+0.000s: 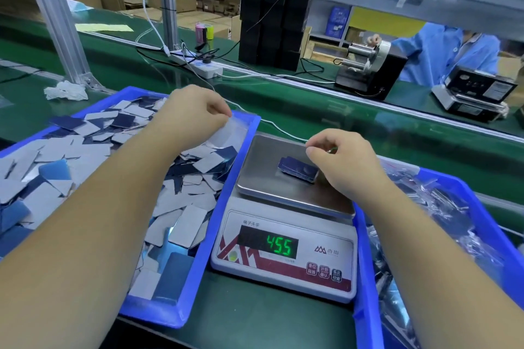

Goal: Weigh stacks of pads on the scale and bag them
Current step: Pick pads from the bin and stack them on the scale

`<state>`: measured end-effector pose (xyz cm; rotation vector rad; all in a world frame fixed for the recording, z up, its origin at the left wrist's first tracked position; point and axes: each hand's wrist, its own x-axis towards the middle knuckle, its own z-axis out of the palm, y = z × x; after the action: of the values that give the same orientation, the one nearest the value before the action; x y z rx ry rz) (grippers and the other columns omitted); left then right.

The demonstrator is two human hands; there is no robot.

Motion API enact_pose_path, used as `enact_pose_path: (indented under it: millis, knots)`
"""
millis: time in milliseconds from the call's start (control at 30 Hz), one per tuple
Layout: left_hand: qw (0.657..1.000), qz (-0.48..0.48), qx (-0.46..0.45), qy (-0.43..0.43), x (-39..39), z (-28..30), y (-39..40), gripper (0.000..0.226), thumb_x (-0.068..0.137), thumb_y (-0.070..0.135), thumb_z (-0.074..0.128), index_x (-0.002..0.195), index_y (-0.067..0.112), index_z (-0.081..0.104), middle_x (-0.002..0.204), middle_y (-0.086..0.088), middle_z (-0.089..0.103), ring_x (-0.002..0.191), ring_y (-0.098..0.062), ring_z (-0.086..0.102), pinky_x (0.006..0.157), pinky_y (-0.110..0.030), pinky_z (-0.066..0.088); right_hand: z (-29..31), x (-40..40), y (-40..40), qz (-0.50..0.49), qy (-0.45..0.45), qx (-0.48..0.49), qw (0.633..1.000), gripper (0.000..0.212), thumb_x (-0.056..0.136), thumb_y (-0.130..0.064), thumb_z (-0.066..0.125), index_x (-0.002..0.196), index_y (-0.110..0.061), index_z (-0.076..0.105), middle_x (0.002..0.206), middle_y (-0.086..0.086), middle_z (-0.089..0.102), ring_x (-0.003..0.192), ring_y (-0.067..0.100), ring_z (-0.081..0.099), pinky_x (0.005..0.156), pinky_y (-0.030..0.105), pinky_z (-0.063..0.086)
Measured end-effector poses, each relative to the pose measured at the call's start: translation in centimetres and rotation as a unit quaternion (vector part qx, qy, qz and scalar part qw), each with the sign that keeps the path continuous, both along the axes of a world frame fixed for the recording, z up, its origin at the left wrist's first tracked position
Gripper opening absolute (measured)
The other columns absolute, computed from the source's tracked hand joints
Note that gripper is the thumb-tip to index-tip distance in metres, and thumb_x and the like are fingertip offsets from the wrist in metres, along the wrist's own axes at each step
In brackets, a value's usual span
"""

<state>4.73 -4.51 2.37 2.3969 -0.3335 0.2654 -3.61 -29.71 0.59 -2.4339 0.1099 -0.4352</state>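
1. Left of the white digital scale (285,252), a blue plastic bin (226,178) rests on the green counter (255,317), heaped with loose grey and dark-blue rectangular pads (181,207).
2. Above that bin's far corner, up and left of the scale, the left hand (192,116) pinches a clear plastic bag (229,133) between thumb and fingers; its grip is closed on the bag.
3. On the scale's steel weighing plate (266,176) lies a small stack of dark-blue pads (297,171), near the plate's middle. The green display (279,245) on the scale's front reads 455.
4. Over the plate's right part, the right hand (346,161) has its fingers curled, fingertips close to the stack; whether its grip holds anything, I cannot tell.
5. Right of the scale stands a second blue plastic bin (365,278) filled with clear bagged pads (425,221).
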Motion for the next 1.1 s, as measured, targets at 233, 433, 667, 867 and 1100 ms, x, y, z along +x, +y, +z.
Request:
enact_pose_path:
  millis: [233, 433, 667, 867, 1100]
  knots:
    - [0.941, -0.228, -0.125, -0.218, -4.2, -0.6, -6.3, 0.009, 0.085, 0.011, 0.073, 0.092, 0.014, 0.077, 0.076, 0.022, 0.061, 0.069, 0.001, 0.055, 0.068, -0.007, 0.036, 1.3, -0.6, 2.1, 0.087, 0.072, 0.395, 0.912, 0.021, 0.095, -0.032, 0.059, 0.083, -0.02, 0.072, 0.072, 0.005, 0.069, 0.045, 0.013, 0.047, 0.038, 0.02, 0.029]
    - [0.937, -0.274, -0.182, -0.116, -4.0, -1.4, -6.5, 0.023, 0.084, 0.018, 0.079, 0.106, 0.02, 0.071, 0.091, 0.012, 0.076, 0.086, -0.006, 0.068, 0.076, -0.019, 0.051, 1.6, -0.8, 1.1, 0.072, 0.071, 0.45, 0.888, 0.015, 0.085, -0.001, 0.06, 0.083, -0.008, 0.072, 0.07, 0.009, 0.064, 0.047, 0.012, 0.045, 0.039, 0.02, 0.03]
    - [0.959, -0.244, -0.138, -0.039, -2.8, -2.5, -6.2, 0.023, 0.091, 0.018, 0.068, 0.113, 0.026, 0.065, 0.09, 0.013, 0.07, 0.075, -0.005, 0.054, 0.065, -0.008, 0.037, 0.9, -0.6, 1.2, 0.013, 0.071, 0.03, 0.997, 0.019, 0.081, -0.013, 0.054, 0.086, -0.031, 0.057, 0.071, -0.011, 0.063, 0.068, 0.009, 0.055, 0.058, 0.026, 0.039]
    - [0.968, -0.218, -0.127, -0.005, -2.5, -2.9, -5.9, 0.028, 0.091, 0.02, 0.065, 0.118, 0.03, 0.063, 0.091, 0.013, 0.069, 0.083, -0.015, 0.055, 0.072, -0.02, 0.046, 0.7, -0.4, 0.7, 0.01, 0.075, -0.058, 0.995, 0.013, 0.084, -0.015, 0.058, 0.086, -0.026, 0.065, 0.079, -0.016, 0.061, 0.078, 0.008, 0.054, 0.061, 0.02, 0.039]
    - [0.973, -0.205, -0.106, -0.003, -2.3, -3.1, -5.8, 0.022, 0.092, 0.02, 0.063, 0.11, 0.033, 0.066, 0.089, 0.013, 0.067, 0.08, -0.013, 0.055, 0.074, -0.023, 0.046, 0.5, 0.1, -0.1, -0.021, 0.055, -0.059, 0.997, 0.009, 0.082, -0.021, 0.061, 0.083, -0.028, 0.066, 0.081, -0.017, 0.061, 0.08, 0.008, 0.054, 0.06, 0.022, 0.039]
